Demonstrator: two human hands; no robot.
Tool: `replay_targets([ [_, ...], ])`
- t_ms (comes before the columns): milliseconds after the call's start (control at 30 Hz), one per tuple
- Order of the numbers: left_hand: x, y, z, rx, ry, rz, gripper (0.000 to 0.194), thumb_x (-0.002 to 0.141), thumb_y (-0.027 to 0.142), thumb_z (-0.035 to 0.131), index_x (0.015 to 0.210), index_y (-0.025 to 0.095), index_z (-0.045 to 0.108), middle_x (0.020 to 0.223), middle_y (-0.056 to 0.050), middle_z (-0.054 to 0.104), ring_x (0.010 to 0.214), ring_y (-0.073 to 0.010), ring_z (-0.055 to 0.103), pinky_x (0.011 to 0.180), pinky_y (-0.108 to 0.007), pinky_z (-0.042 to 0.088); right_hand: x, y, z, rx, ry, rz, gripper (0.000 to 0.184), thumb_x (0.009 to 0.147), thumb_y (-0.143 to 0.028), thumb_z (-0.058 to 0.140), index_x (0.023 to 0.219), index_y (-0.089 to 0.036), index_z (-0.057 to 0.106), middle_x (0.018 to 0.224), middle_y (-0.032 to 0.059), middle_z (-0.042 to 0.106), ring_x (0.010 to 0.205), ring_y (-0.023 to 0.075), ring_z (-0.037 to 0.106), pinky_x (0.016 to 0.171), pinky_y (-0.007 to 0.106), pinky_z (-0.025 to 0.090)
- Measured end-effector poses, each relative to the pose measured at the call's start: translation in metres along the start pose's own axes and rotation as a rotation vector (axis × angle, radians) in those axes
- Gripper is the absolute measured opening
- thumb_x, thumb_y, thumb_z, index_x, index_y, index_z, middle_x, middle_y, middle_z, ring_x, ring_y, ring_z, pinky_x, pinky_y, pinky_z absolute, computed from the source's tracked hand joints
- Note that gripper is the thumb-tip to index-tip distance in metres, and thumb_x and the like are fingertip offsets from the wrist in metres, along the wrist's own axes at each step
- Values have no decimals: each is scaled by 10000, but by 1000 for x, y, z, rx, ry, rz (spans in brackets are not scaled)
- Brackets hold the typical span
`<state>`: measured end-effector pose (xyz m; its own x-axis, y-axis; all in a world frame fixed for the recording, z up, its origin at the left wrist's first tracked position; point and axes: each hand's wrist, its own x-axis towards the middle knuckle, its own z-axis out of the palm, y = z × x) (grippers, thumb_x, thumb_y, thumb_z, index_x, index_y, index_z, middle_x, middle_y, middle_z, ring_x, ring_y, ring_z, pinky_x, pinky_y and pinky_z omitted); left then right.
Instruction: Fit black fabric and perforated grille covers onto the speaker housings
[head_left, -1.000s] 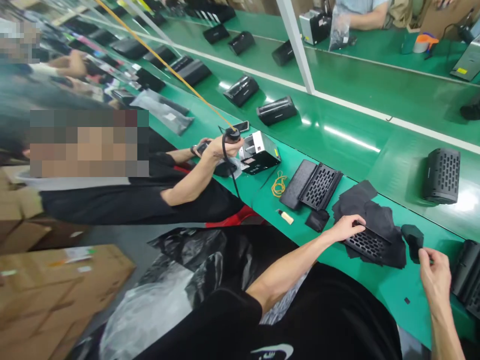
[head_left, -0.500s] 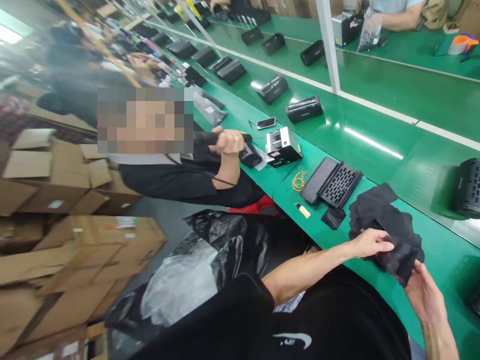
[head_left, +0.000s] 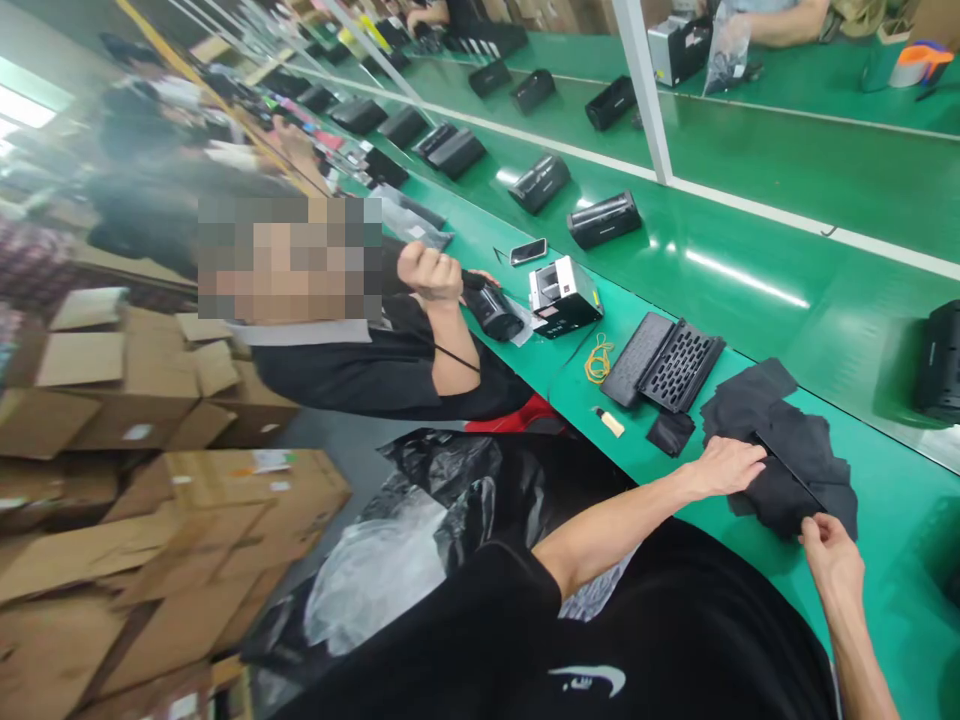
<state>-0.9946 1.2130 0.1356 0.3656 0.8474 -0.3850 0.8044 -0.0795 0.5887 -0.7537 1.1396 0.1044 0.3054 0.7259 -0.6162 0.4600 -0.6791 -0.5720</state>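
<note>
My left hand (head_left: 724, 468) lies on the near-left edge of a pile of black fabric pieces (head_left: 787, 455) on the green bench, its fingers curled onto the cloth and a thin black panel under it. My right hand (head_left: 829, 560) pinches the near-right edge of the same fabric. A perforated black grille panel (head_left: 679, 365) lies flat beyond the pile, beside a plain black panel (head_left: 637, 355).
A person in black at my left holds a black tool (head_left: 491, 305) over the bench near a silver box (head_left: 562, 295). A yellow rubber band (head_left: 598, 360), a small wooden piece (head_left: 611, 422) and black speakers (head_left: 604, 220) lie on the green conveyor (head_left: 750, 210). Cardboard boxes (head_left: 150, 500) fill the floor.
The fabric that my two hands held lifted half a second ago now lies down on the pile. A second ago my right hand was off to the right by a black block.
</note>
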Motion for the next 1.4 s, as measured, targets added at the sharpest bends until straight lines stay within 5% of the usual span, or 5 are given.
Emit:
replay_targets([
  [233,7,-9,7,-28,216,-165,509,944,408,723,1383,194,579,1345,-135,619,1239,-306,579,967,-422,525,-8,-19,1,-172,201,-128,933,701,-830,600,1350,-160,577,1213,229,644,1247,453,551,1016,589,449],
  [333,17,-13,6,-76,187,-170,419,953,361,709,1342,222,638,1335,-117,591,1233,-287,555,992,-421,528,-2,-27,10,-167,200,-193,859,704,-798,562,1275,-162,637,1259,258,604,1321,484,468,1081,624,386],
  [500,21,-13,-9,-154,173,-162,193,926,384,733,1037,226,735,1139,-66,660,1130,-240,592,975,-364,518,11,-33,-11,-37,89,-189,566,684,-737,587,894,-219,677,998,181,667,1101,427,579,1027,581,421],
  [767,-10,5,-41,-1003,-152,-190,511,826,614,753,1061,200,566,715,85,592,472,-72,505,518,-227,408,-9,-49,-64,477,-127,-28,736,598,-723,872,1086,-213,664,794,20,670,658,186,586,590,297,488],
  [1400,-23,26,-43,-1106,12,-150,445,864,599,698,960,183,573,663,90,511,522,-63,454,535,-224,352,-34,-64,-79,690,-33,115,619,520,-560,1021,814,-204,608,552,-87,461,413,43,313,356,164,245],
])
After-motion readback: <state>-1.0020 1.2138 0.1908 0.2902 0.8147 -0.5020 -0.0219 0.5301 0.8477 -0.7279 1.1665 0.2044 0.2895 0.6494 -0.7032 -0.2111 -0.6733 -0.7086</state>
